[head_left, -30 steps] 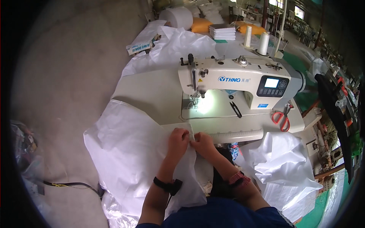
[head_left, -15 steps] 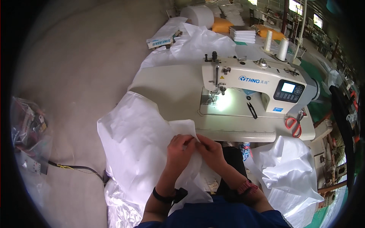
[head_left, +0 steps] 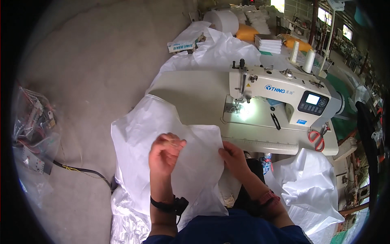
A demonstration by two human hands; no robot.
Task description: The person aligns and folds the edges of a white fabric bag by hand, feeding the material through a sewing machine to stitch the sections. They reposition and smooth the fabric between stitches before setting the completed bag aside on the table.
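A sheet of white woven plastic fabric [head_left: 150, 130] is spread in front of me, over the near left edge of the sewing table. My left hand [head_left: 164, 152] pinches its top layer, fingers curled on the fabric. My right hand [head_left: 233, 156] grips the fabric's right edge, a hand's width away from the left. A white industrial sewing machine [head_left: 284, 95] stands beyond the hands on the beige table [head_left: 191, 91], its lamp lighting the needle area [head_left: 239, 107]. I wear a black band on the left wrist.
Red-handled scissors [head_left: 317, 137] and black snips [head_left: 275, 121] lie on the table. Thread cones [head_left: 302, 57] stand behind the machine. More white fabric lies at the lower right [head_left: 313, 183] and beyond the table [head_left: 211, 49]. A clear bag of parts [head_left: 32, 126] and a cable [head_left: 81, 171] lie on the concrete floor.
My hands, which were pinched together on the fabric, have drawn apart, spreading it between them. The view has shifted so the machine sits further right.
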